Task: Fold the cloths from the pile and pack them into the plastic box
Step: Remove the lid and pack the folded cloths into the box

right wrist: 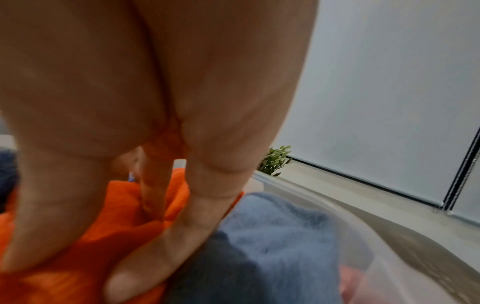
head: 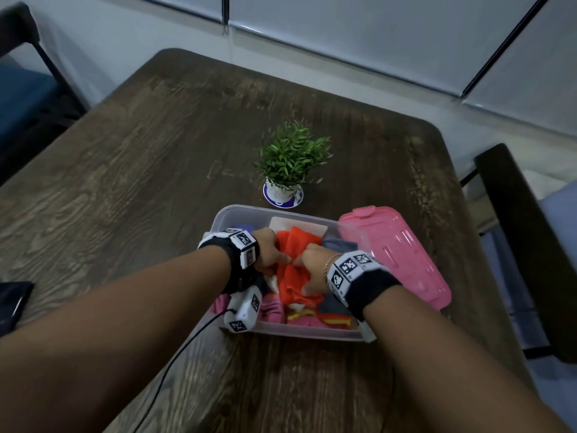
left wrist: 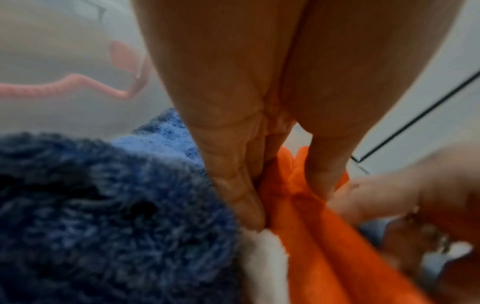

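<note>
The clear plastic box (head: pixel 240 214) stands on the table in front of me, packed with folded cloths. An orange cloth (head: pixel 296 282) lies bunched in its middle, on top of the others. My left hand (head: pixel 274 257) pinches it from the left, thumb against fingers (left wrist: pixel 241 197), with orange cloth (left wrist: pixel 324 246) between them. My right hand (head: pixel 309 260) grips the same cloth from the right, its fingers (right wrist: pixel 161 246) dug down between the orange cloth (right wrist: pixel 124 226) and a grey-blue cloth (right wrist: pixel 272 226). A dark blue fluffy cloth (left wrist: pixel 103 216) sits beside my left hand (left wrist: pixel 288 205).
The pink lid (head: pixel 399 254) leans against the box's right side. A small potted plant (head: pixel 290 164) stands just behind the box. A dark phone (head: pixel 12 304) lies at the table's left edge. Chairs stand at the left (head: pixel 28 98) and right (head: pixel 524 245).
</note>
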Tool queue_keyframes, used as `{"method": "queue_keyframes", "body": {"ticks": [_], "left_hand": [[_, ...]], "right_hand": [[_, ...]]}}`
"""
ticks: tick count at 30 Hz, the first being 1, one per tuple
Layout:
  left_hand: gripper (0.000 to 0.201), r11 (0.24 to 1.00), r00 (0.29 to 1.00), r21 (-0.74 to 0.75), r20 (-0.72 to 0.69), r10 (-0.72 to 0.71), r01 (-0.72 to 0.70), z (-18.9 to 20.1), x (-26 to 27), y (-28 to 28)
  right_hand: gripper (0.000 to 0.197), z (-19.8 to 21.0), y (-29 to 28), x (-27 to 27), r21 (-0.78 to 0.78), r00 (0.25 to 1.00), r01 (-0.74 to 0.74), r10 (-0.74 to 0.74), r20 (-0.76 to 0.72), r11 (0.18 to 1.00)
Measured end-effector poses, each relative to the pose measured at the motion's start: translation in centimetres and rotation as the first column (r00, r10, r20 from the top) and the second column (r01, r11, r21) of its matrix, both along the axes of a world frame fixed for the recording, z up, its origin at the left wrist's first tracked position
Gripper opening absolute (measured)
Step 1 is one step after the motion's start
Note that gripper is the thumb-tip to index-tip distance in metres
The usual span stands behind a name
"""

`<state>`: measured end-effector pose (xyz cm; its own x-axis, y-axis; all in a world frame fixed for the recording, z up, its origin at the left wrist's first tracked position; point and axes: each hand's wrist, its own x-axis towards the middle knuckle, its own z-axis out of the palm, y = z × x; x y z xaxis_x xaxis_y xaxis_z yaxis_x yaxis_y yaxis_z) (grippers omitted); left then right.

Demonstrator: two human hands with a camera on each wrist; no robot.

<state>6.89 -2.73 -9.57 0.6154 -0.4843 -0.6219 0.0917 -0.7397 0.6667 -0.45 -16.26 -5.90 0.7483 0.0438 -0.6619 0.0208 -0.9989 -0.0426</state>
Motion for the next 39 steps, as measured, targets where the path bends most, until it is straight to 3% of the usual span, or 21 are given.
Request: {"method": "queue_keyframes", "body": {"ticks": [3,5,6,9,11,12,14,18,20,22,24,27,30,31,33,36,39], "left_hand": [[0.032,0.962,0.918,0.224,0.329,-0.224,0.154,1.4,0.2,-0.4],[0.034,0.971,0.842,0.218,0.501,-0.198,0.098,2.4,0.4,-1.0],[0.045,0.973,0.814,0.190,0.540,-0.213,0.128,2.9,0.4,-1.5],[0.090,0.849,0.740,0.341,0.424,-0.522,0.404,2.4,-0.5,-3.2],[0.103,0.756,0.695,0.468,0.341,-0.633,0.459,0.5,-0.9,-3.8],[0.108,0.733,0.686,0.511,0.329,-0.649,0.448,-0.3,-1.0,-4.0],[0.120,0.706,0.664,0.567,0.335,-0.669,0.425,-1.0,-1.0,-4.2],[0.111,0.729,0.716,0.520,0.283,-0.638,0.445,-0.5,-1.3,-4.4],[0.103,0.778,0.742,0.454,0.309,-0.594,0.434,-0.2,-1.2,-4.4],[0.086,0.895,0.838,0.303,0.346,-0.422,0.326,0.2,-1.1,-4.4],[0.072,0.981,0.915,0.151,0.367,-0.166,0.118,0.7,-1.0,-4.5],[0.065,0.989,0.939,0.078,0.332,0.095,-0.127,1.5,-1.3,-4.7],[0.048,0.979,0.967,-0.054,0.154,0.204,-0.198,2.5,-0.7,-4.3],[0.051,0.969,0.965,-0.096,0.111,0.239,-0.229,2.4,0.1,-3.8],[0.056,0.969,0.958,-0.062,0.149,0.244,-0.237,3.5,0.9,-1.8],[0.035,0.967,0.952,0.228,0.304,0.043,-0.117,4.9,1.3,1.5],[0.043,0.831,0.922,0.555,0.301,-0.245,0.039,4.1,0.8,2.7]], "right_hand": [[0.042,2.3,-1.8,0.5,0.093,0.991,0.069,-0.079,0.109,0.993],[0.028,3.1,-3.9,0.2,0.024,0.969,0.113,-0.115,0.221,0.993],[0.029,3.2,-4.9,-0.2,-0.022,0.963,0.140,-0.132,0.233,0.990],[0.070,2.5,-6.5,-2.1,-0.112,0.976,0.201,-0.189,0.109,0.973],[0.098,1.5,-6.4,-2.8,-0.159,0.987,0.162,-0.161,0.022,0.974],[0.103,0.8,-6.1,-2.7,-0.181,0.990,0.139,-0.141,0.002,0.974],[0.094,-0.2,-5.4,-2.4,-0.202,0.993,0.119,-0.118,0.015,0.972],[0.063,-1.6,-4.4,-1.6,-0.268,0.990,0.093,-0.060,0.131,0.959],[0.073,-1.4,-4.6,-1.6,-0.238,0.989,0.092,-0.061,0.134,0.967],[0.095,-0.7,-5.4,-1.7,-0.169,0.989,0.129,-0.114,0.098,0.977],[0.096,0.0,-6.0,-2.1,-0.084,0.968,0.231,-0.221,0.115,0.969],[0.081,0.3,-6.0,-2.9,0.037,0.922,0.337,-0.338,0.191,0.941],[0.071,0.4,-5.8,-3.5,0.111,0.893,0.377,-0.392,0.219,0.920],[0.070,0.4,-5.8,-3.7,0.112,0.890,0.380,-0.396,0.228,0.918],[0.070,0.3,-5.8,-3.8,0.097,0.890,0.379,-0.391,0.235,0.920],[0.071,0.6,-5.3,-3.5,0.044,0.905,0.350,-0.350,0.242,0.936],[0.059,0.8,-4.2,-2.5,-0.025,0.925,0.306,-0.291,0.245,0.952]]}}
